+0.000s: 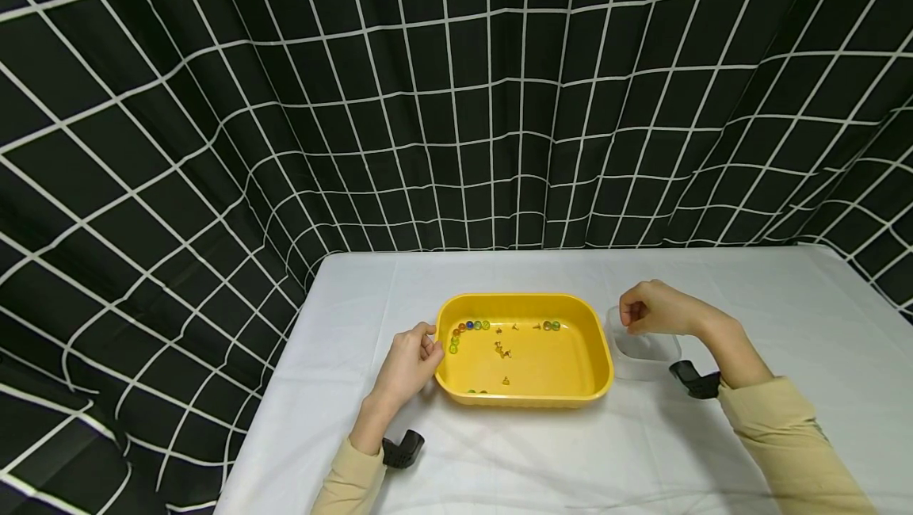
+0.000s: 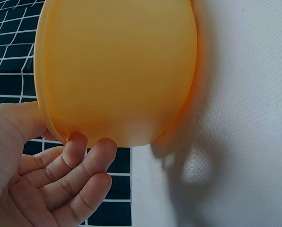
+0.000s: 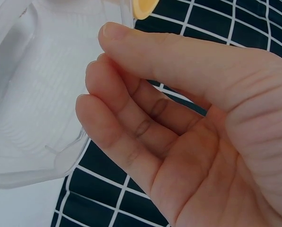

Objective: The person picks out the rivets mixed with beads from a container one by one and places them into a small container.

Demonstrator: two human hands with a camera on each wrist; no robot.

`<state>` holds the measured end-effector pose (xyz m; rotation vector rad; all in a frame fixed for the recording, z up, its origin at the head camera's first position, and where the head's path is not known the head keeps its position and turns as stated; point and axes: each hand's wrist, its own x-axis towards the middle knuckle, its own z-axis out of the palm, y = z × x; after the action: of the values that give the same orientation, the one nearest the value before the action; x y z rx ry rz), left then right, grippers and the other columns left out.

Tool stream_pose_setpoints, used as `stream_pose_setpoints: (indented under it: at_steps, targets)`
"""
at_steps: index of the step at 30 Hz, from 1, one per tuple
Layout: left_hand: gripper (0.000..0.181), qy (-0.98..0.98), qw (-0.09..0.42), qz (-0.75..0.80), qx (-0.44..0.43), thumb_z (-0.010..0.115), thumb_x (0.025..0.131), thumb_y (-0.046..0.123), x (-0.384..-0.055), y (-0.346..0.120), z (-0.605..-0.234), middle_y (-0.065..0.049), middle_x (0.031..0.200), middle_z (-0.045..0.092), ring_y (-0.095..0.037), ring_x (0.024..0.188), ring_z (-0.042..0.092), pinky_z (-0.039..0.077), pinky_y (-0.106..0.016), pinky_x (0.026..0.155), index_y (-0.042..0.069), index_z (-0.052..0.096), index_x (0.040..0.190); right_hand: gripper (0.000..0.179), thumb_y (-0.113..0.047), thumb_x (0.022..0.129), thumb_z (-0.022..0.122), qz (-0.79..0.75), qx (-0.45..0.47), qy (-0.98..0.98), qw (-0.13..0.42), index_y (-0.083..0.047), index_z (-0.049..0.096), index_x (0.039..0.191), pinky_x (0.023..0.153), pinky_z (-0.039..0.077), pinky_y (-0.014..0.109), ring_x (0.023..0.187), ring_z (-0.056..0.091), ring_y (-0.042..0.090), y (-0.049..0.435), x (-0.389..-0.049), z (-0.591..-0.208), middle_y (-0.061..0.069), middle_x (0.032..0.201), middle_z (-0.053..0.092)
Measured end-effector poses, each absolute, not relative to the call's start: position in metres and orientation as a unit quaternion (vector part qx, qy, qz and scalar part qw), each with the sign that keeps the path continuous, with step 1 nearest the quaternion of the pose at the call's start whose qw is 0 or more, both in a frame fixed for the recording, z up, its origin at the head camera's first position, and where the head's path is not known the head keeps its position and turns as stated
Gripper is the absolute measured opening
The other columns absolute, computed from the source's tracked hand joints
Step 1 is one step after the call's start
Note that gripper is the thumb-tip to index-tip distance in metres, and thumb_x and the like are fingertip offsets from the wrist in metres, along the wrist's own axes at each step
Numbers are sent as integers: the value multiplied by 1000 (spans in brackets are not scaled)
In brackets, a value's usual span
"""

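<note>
A yellow tray [image 1: 528,401] stands mid-table, and my left hand [image 1: 406,364] grips its left rim. In the left wrist view the thumb goes behind the rim while fingertips [image 2: 103,151] rest at the outer wall. Glass marbles [image 1: 478,325] line the tray's left and back edges, with two more at back right. Several small gold tacks [image 1: 506,353] lie scattered on its floor. My right hand [image 1: 663,309] hovers over a clear plastic container [image 1: 645,368], thumb and index tips together. No object shows between them; I cannot tell whether something tiny is hidden there.
A white cloth covers the table [image 1: 342,436]. Black curtain with a white grid [image 1: 471,103] hangs behind and along the sides. The clear container stands close against the tray's right side. Both wrists carry black cameras [image 1: 403,450].
</note>
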<state>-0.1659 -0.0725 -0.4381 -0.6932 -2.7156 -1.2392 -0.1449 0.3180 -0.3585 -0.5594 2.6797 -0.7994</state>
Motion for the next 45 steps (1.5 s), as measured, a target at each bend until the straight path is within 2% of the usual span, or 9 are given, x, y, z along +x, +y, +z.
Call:
stream_pose_setpoints:
  at_steps: [29, 38, 45]
  targets:
    - [25, -887, 44, -397, -231, 57, 84, 5, -167, -74, -439, 4, 65, 51, -4, 52, 47, 45, -18, 48, -10, 60, 105, 17, 9, 71, 66, -277, -242, 921, 127, -6, 58, 69, 52, 41, 21, 58, 45, 9, 290, -158, -352, -2, 64, 52]
    - [23, -881, 61, -401, -242, 58, 83, 3, -167, -74, -439, 3, 64, 51, -3, 51, 46, 44, -18, 47, -11, 60, 101, 19, 12, 70, 64, -274, -258, 918, 122, -6, 57, 70, 53, 41, 21, 58, 45, 9, 277, -164, -354, -2, 64, 51]
    - [24, -884, 48, -400, -238, 58, 84, 4, -167, -74, -440, 4, 66, 51, -4, 53, 47, 45, -18, 49, -10, 60, 104, 18, 12, 72, 64, -273, -265, 916, 130, -5, 57, 70, 54, 40, 21, 60, 45, 10, 268, -168, -355, -1, 64, 51]
